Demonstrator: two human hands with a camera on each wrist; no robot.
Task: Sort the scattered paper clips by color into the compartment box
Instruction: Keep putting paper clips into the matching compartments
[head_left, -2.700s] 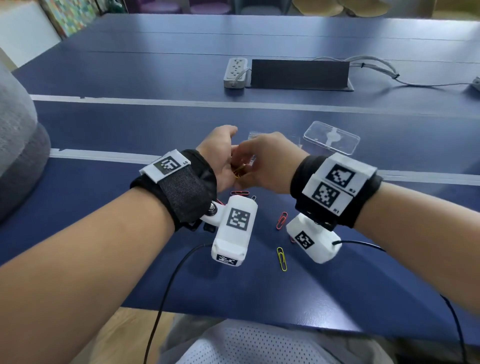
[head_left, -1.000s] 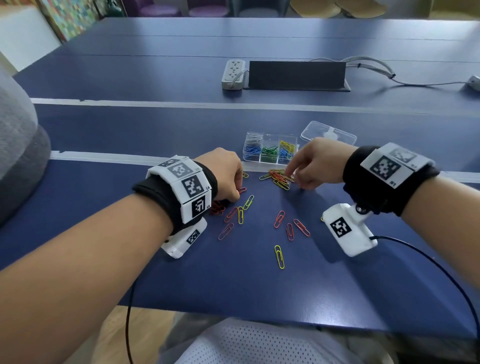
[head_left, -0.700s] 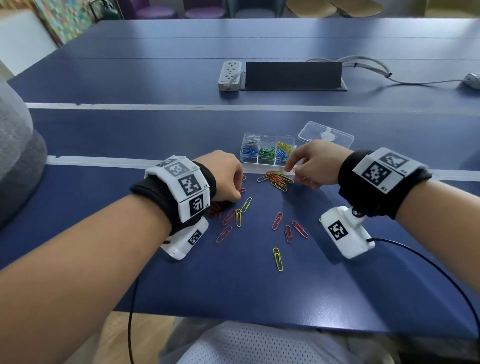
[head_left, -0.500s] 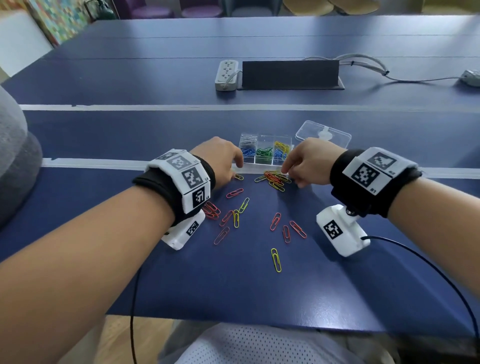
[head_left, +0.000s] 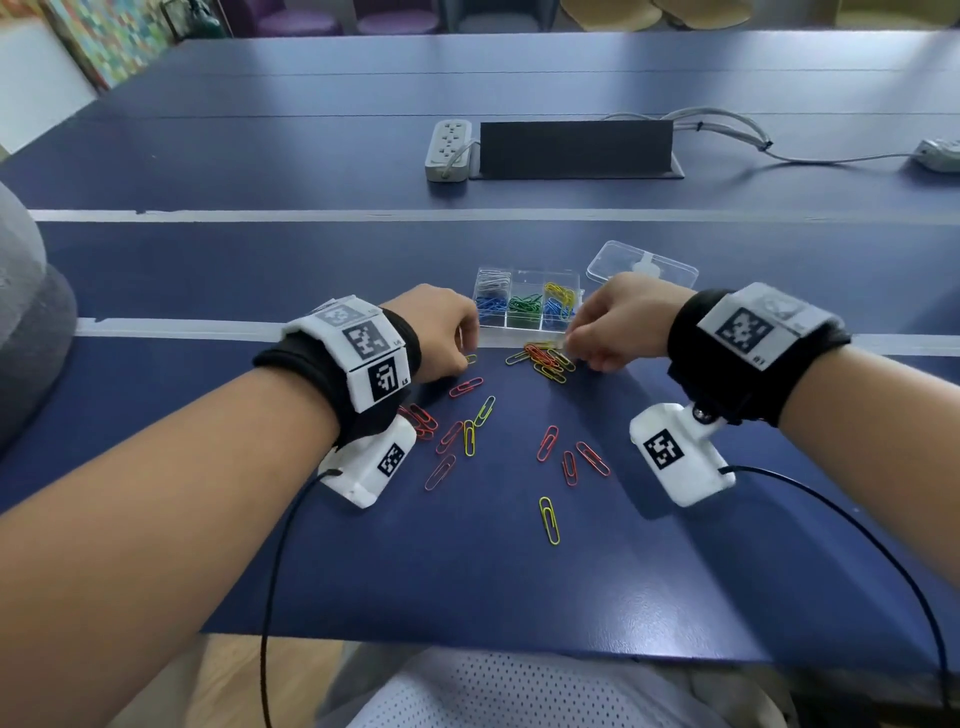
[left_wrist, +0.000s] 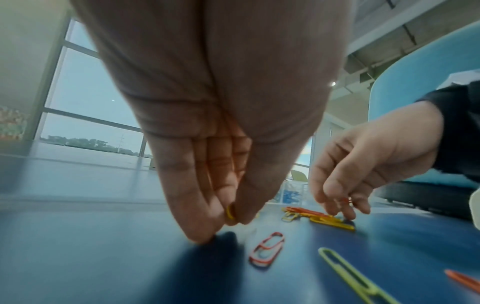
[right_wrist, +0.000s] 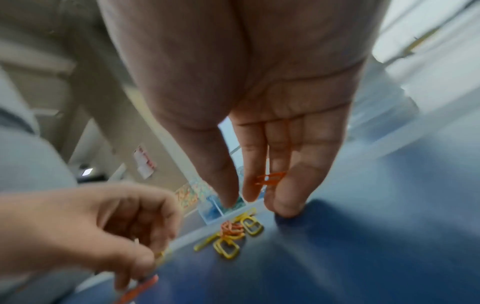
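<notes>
The clear compartment box (head_left: 527, 325) stands at the table seam, with silver, blue, green and yellow clips inside. Loose red, yellow and green paper clips (head_left: 470, 436) lie scattered in front of it, with a denser pile (head_left: 543, 359) right before the box. My left hand (head_left: 464, 358) is down at the table left of the pile and pinches a yellow clip (left_wrist: 230, 211) between thumb and finger. My right hand (head_left: 571, 345) hovers over the pile's right end, with an orange-red clip (right_wrist: 270, 178) held among its fingers.
The box's clear lid (head_left: 641, 264) lies behind my right hand. Farther back are a power strip (head_left: 448, 149), a black cable hatch (head_left: 574, 149) and grey cables (head_left: 727, 127). A lone yellow clip (head_left: 549, 519) lies nearest me. Wrist-camera cables trail over the near table edge.
My hands parted from in front of the box and came down to the table. The left hand moved forward from the red clips to the yellow clip by the seam.
</notes>
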